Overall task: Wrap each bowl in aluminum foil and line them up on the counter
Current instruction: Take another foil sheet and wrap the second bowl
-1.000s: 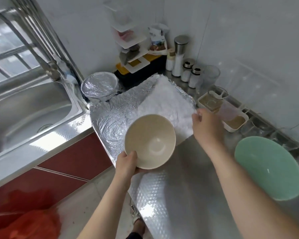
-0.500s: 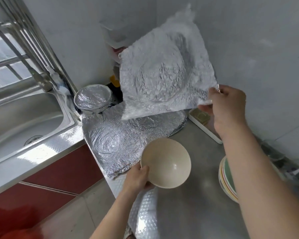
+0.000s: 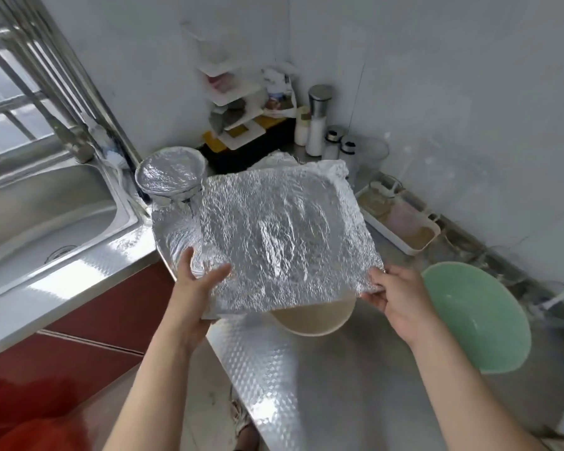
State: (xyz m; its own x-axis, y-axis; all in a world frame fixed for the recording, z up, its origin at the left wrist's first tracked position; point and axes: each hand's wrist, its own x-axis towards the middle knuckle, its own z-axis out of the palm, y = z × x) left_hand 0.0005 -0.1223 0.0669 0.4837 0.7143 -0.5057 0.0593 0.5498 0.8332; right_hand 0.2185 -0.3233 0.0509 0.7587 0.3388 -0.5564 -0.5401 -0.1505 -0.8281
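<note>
A crinkled sheet of aluminum foil [image 3: 274,236] is spread flat above a beige bowl [image 3: 313,319], which shows only at its near rim on the steel counter [image 3: 355,385]. My left hand [image 3: 192,288] pinches the sheet's near-left corner with the thumb on top. My right hand [image 3: 398,297] pinches the near-right corner. A foil-wrapped bowl [image 3: 170,174] stands at the back left by the sink. A green bowl [image 3: 479,317] sits at the right, atop what looks like other bowls. More foil [image 3: 173,236] lies on the counter under the held sheet.
A steel sink [image 3: 46,209] with a tap [image 3: 66,138] lies to the left. Bottles and shakers [image 3: 319,125], a white rack [image 3: 232,105] and a white tray of condiments [image 3: 401,222] crowd the back corner and right wall. The counter's front edge drops to red cabinets [image 3: 105,314].
My right hand brought the foil sheet down from upright to flat over the beige bowl. My left hand let go of the bowl and took the sheet's near-left corner.
</note>
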